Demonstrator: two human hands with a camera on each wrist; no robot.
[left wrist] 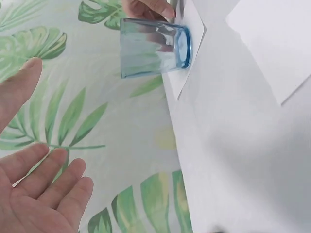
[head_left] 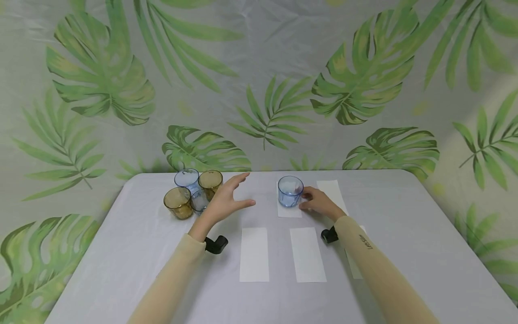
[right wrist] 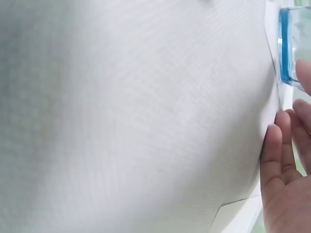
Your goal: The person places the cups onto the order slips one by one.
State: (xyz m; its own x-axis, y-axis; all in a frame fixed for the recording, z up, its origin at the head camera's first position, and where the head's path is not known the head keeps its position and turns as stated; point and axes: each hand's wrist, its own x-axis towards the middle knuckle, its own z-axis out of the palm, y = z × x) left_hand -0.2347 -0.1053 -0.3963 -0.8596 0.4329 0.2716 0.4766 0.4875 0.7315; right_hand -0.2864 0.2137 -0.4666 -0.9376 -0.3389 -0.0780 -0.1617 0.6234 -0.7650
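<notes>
A clear blue glass (head_left: 289, 197) stands upright on a white paper strip (head_left: 289, 213) toward the back of the table. My right hand (head_left: 321, 204) is at the right side of this glass, thumb and fingertips right by its wall; in the right wrist view the fingers (right wrist: 273, 150) are loosely extended. My left hand (head_left: 224, 201) hovers left of the glass with thumb and fingers spread, holding nothing. Behind and beside it sit two amber glasses (head_left: 178, 203) and two blue glasses (head_left: 187, 179) in a close group, one blue glass partly hidden by the hand.
White paper strips lie in front, one at left (head_left: 254, 254) and another in the middle (head_left: 308, 254). A further strip (head_left: 332, 191) is behind my right hand, and one is partly under the right sleeve (head_left: 366, 252). A leaf-patterned cloth (head_left: 267, 112) hangs behind the table.
</notes>
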